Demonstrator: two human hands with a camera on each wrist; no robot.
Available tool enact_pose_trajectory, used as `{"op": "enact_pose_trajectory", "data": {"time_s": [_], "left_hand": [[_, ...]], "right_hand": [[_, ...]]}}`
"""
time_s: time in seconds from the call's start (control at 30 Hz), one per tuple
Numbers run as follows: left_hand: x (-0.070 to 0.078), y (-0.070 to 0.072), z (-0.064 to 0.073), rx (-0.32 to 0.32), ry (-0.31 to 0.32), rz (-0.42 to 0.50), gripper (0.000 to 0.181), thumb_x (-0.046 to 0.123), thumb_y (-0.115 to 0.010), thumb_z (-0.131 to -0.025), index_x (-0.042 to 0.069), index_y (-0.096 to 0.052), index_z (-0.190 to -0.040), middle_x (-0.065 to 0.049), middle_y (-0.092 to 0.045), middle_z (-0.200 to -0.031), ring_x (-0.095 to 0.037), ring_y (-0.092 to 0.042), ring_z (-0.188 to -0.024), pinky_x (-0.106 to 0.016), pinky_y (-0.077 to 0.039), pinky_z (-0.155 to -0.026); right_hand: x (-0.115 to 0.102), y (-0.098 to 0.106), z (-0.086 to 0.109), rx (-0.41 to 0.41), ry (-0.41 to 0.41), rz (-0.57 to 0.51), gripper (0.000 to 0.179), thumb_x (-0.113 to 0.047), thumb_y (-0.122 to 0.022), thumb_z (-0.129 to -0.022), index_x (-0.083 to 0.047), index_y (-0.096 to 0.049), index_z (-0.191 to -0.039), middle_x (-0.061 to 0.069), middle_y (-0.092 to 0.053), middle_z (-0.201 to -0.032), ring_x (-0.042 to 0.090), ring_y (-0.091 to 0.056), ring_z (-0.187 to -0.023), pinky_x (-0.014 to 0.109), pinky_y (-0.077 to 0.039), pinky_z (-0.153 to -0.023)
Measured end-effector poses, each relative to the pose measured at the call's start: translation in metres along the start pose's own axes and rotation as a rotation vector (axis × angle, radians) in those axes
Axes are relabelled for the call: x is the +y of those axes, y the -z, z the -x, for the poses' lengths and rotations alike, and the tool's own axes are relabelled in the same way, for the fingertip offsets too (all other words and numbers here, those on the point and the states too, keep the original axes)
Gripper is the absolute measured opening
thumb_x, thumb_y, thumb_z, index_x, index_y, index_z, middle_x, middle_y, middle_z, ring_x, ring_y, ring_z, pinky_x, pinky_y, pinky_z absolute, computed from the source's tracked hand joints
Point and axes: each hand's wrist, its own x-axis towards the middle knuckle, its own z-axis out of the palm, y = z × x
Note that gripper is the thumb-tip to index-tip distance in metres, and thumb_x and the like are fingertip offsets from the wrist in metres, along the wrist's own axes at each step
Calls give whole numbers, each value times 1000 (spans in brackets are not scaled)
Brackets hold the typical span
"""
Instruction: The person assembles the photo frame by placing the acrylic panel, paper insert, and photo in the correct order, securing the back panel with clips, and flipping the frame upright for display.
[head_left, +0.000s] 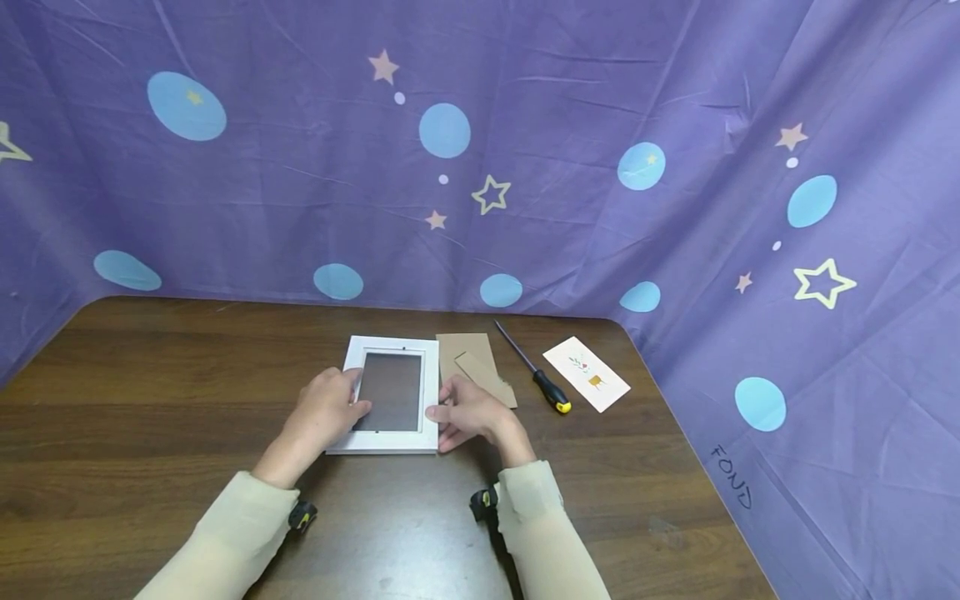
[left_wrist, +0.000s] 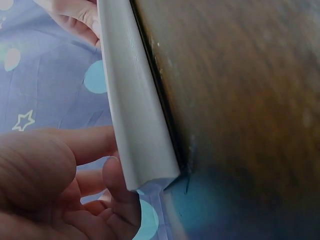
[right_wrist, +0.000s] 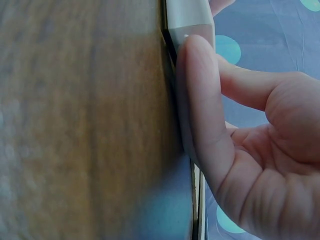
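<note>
A white picture frame (head_left: pixel 431 367) lies on the table with its pane facing up; small dark tabs show on its inner edge. My left hand (head_left: pixel 324 408) holds its left side, thumb over the face and the other fingers along the outer edge. At the lower right, my right hand (head_left: pixel 468 412) pinches the frame's side, thumb on top. From the right wrist view, a finger (right_wrist: pixel 202 95) presses against the frame's corner (right_wrist: pixel 190 32) near the tabletop. In the left wrist view the frame's side (left_wrist: pixel 137 105) stands beside curled fingers (left_wrist: pixel 122 195).
Right of the frame lie a brown backing board (head_left: pixel 465 343) and a smaller cardboard piece (head_left: pixel 483 377), partly behind the right hand. Farther right are a screwdriver (head_left: pixel 551 390) with a black and yellow handle and a white printed card (head_left: pixel 588 375). A purple curtain (head_left: pixel 562 233) borders the table.
</note>
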Motion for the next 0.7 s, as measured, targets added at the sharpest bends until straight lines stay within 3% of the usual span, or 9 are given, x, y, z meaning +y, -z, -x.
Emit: {"op": "enact_pose_trajectory", "data": {"time_s": [0.23, 0.43, 0.7], "left_hand": [[-1, 3, 0, -5, -8, 21, 55, 14, -82, -88, -13, -62, -132, -9, -54, -77, -34, -59, -84, -55, -50, -79], [-9, 12, -2, -94, 40, 156, 68, 14, -80, -90, -10, -52, -147, -5, -59, -79, -22, -57, -75, -38, -47, -67], [-26, 26, -1, -114, 79, 206, 69, 19, -80, -93, -10, -49, -147, -11, -67, -89, -22, -61, -77, -33, -47, -64]], "right_hand": [[-1, -1, -1, -2, 1, -6, 30, -7, -68, -104, 1, -44, -120, 14, -59, -86, 26, -68, -60, 39, -66, -62], [0, -1, 0, -1, -1, -8, 33, -7, -68, -104, 3, -43, -123, 15, -59, -86, 27, -68, -60, 40, -66, -62], [-1, -1, 2, -3, 5, 3, 32, -6, -68, -104, 3, -43, -122, 14, -59, -85, 26, -68, -60, 39, -66, -62]]}}
